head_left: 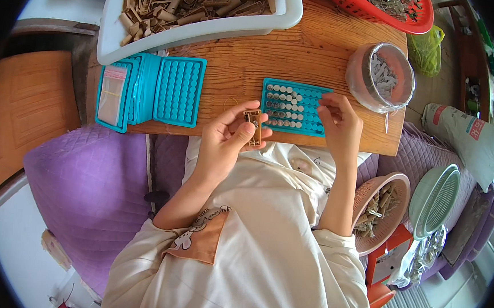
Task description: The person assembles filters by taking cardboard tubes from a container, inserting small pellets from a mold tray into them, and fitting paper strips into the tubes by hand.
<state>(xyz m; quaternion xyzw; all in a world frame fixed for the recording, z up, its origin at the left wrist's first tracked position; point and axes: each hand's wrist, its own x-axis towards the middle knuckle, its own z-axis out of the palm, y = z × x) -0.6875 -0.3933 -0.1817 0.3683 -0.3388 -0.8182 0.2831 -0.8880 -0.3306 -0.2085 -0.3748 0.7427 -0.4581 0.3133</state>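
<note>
My left hand (218, 143) is closed around a small tan plastic casing (253, 118), its open side facing up and small parts showing inside. The thumb presses on the casing's near half. On the right, my right hand (345, 126) hovers at the right edge of a teal tray (270, 80), thumb and fingers pinched together. Whatever sits between those fingertips is too small to make out. Rows of round silver button cells (284, 106) fill the tray's left part, while bare round pockets show on its right.
A white bin (288, 20) of tan casings stands at the back left. Below it are stacked teal trays (179, 92). At right sits a plastic-lined tub (358, 76) of pale pieces, with a red basket (377, 17) behind. A pink basket (401, 207) stands right of my lap.
</note>
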